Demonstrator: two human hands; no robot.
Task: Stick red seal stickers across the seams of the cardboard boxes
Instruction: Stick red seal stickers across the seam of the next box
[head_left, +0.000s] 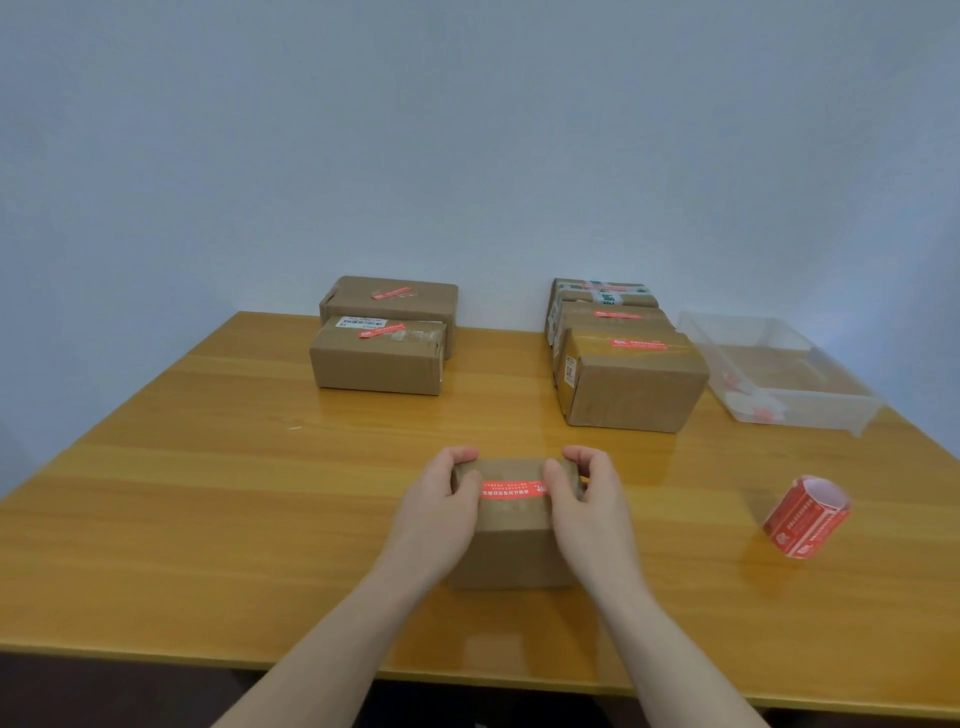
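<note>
A small cardboard box (511, 540) stands near the table's front middle, with a red seal sticker (511, 491) lying across its top. My left hand (441, 501) grips the box's left end, fingers curled over the far edge, thumb at the sticker's left end. On the right end my right hand (587, 499) holds the box the same way, thumb on the sticker's right end. A roll of red seal stickers (805, 517) lies on the table to the right, apart from both hands.
Two stickered boxes (382, 358) are stacked at the back left. Several stickered boxes (628, 379) stand at the back right. A clear plastic tray (779, 374) holding scraps sits at the far right. The wooden table (208, 519) ends close in front of me.
</note>
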